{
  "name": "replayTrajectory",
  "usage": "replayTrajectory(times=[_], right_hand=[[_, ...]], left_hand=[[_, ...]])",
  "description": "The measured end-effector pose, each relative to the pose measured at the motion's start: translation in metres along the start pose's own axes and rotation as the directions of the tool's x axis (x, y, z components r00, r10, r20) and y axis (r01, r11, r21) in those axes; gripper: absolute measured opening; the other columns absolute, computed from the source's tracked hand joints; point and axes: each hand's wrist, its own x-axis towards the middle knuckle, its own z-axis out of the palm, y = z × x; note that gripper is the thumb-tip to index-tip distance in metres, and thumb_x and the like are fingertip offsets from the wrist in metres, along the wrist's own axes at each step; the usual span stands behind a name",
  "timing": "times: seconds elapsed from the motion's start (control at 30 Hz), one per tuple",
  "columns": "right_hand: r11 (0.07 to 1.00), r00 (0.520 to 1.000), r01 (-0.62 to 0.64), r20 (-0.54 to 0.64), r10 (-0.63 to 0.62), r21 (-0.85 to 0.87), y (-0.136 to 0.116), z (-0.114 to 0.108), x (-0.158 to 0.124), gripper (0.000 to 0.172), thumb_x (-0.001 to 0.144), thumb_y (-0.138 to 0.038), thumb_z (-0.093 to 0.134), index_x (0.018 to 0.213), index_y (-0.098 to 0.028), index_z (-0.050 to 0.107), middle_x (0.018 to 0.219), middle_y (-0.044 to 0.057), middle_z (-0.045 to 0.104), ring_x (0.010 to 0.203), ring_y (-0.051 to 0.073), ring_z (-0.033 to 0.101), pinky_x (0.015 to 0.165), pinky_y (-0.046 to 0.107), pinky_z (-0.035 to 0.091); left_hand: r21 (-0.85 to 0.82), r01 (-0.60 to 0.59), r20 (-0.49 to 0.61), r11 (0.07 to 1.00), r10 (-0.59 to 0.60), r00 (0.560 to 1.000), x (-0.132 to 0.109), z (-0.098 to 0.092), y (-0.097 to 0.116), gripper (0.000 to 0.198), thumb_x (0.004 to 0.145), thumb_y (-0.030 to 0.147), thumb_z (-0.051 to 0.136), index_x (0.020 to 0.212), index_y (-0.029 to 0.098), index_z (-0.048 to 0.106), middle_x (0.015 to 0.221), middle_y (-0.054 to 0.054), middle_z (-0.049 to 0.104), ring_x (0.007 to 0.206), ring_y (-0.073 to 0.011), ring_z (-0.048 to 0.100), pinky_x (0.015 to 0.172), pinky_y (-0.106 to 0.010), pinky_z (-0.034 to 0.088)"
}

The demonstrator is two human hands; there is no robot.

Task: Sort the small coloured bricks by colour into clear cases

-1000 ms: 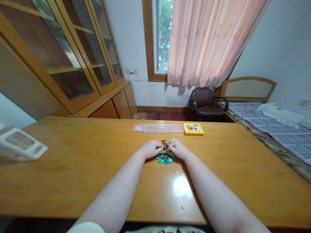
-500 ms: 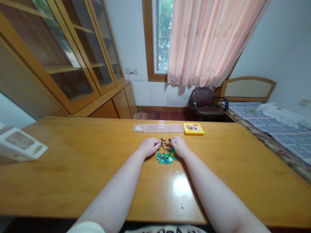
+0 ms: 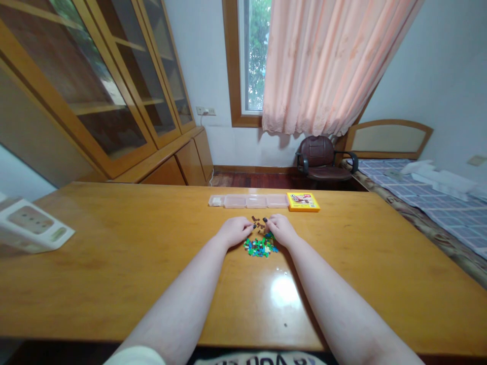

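My left hand rests on the table with its fingers curled, thumb and forefinger together beside several small brown toy-brick pieces. Opposite it, my right hand bends over the right side of the same brown pieces, its fingers drawn together. Whatever either hand pinches is too small to make out. Just nearer to me lies a loose heap of small toy bricks, mostly green and blue with some white and brown. The right fingers are close to the heap's upper right edge.
Beyond my hands lies a row of clear plastic compartments, with a yellow box at its right end. A white box stands at the table's left. A chair and a bed are past the wooden table.
My left fingertips have shifted slightly right, toward the brown pieces, some of which lie differently. My right hand has barely moved.
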Motion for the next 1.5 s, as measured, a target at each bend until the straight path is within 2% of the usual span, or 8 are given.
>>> replayTrajectory(times=[0.33,0.57,0.8,0.9,1.03,1.17,1.37,1.5], right_hand=[[0.999,0.999,-0.045,0.005,0.045,-0.005,-0.002,-0.001,0.0,0.042,0.094,-0.032,0.04,0.074,-0.019,0.075,0.074,0.005,0.063,0.076,0.016,0.052,0.073,0.027,0.035],[0.999,0.999,-0.026,0.044,0.028,-0.03,-0.001,0.0,0.001,0.038,0.095,-0.035,0.039,0.088,-0.02,0.073,0.09,0.005,0.067,0.086,0.017,0.051,0.083,0.031,0.031],[0.997,0.997,-0.055,-0.053,0.053,-0.048,0.0,-0.001,0.001,0.044,0.097,-0.034,0.035,0.082,-0.017,0.072,0.081,0.006,0.068,0.078,0.017,0.053,0.079,0.03,0.031],[0.996,0.996,-0.076,-0.059,0.074,-0.039,0.001,-0.001,0.002,0.048,0.097,-0.036,0.033,0.076,-0.018,0.072,0.077,0.006,0.069,0.075,0.017,0.053,0.077,0.031,0.031],[0.997,0.998,-0.053,-0.029,0.052,-0.059,-0.002,-0.001,0.001,0.044,0.096,-0.037,0.036,0.079,-0.018,0.073,0.079,0.006,0.07,0.08,0.018,0.053,0.078,0.031,0.031],[0.998,0.999,-0.027,-0.037,0.025,-0.051,-0.006,-0.002,0.001,0.038,0.094,-0.038,0.04,0.086,-0.018,0.072,0.088,0.006,0.071,0.085,0.019,0.054,0.08,0.031,0.032],[1.0,0.999,0.007,-0.046,-0.007,0.001,-0.003,-0.003,0.0,0.047,0.096,-0.031,0.035,0.071,-0.017,0.072,0.07,0.006,0.068,0.071,0.017,0.053,0.073,0.03,0.033],[0.996,0.997,0.075,0.018,-0.076,0.046,-0.005,-0.001,-0.001,0.046,0.094,-0.026,0.035,0.068,-0.019,0.071,0.07,0.004,0.069,0.07,0.016,0.053,0.075,0.03,0.034]], left_hand=[[0.071,0.005,-0.073,0.997,0.0,0.997,0.001,-0.002,0.0,0.036,0.09,0.038,0.041,0.086,0.022,0.073,0.08,-0.006,0.062,0.08,-0.0195,0.053,0.076,-0.031,0.039],[0.051,-0.007,-0.081,0.999,0.011,0.997,0.001,0.003,-0.001,0.032,0.089,0.038,0.045,0.11,0.027,0.067,0.105,-0.006,0.061,0.099,-0.0236,0.048,0.088,-0.038,0.036],[0.016,0.055,-0.196,0.998,-0.051,0.979,0.003,0.005,-0.006,0.03,0.09,0.032,0.043,0.103,0.02,0.068,0.103,-0.007,0.064,0.1,-0.0234,0.051,0.091,-0.038,0.037],[0.014,0.031,-0.152,0.999,-0.028,0.988,0.003,0.004,-0.005,0.029,0.089,0.033,0.045,0.097,0.02,0.069,0.1,-0.007,0.067,0.1,-0.023,0.052,0.093,-0.039,0.037],[0.004,-0.04,-0.077,0.999,0.04,0.996,0.004,0.007,-0.003,0.03,0.087,0.033,0.049,0.11,0.025,0.066,0.114,-0.004,0.065,0.112,-0.023,0.048,0.101,-0.04,0.031],[-0.015,-0.065,-0.084,0.998,0.064,0.994,0.004,0.008,-0.003,0.032,0.087,0.033,0.049,0.114,0.025,0.064,0.118,-0.003,0.064,0.115,-0.0234,0.047,0.103,-0.042,0.03],[-0.085,-0.207,-0.037,0.975,0.204,0.978,0.001,0.0,0.003,0.022,0.084,0.033,0.055,0.095,0.028,0.073,0.106,-0.003,0.066,0.105,-0.0206,0.052,0.099,-0.038,0.033],[-0.065,-0.214,-0.002,0.975,0.215,0.977,0.001,0.004,0.003,0.028,0.083,0.038,0.057,0.106,0.029,0.069,0.113,-0.004,0.063,0.109,-0.0219,0.05,0.1,-0.038,0.033]])
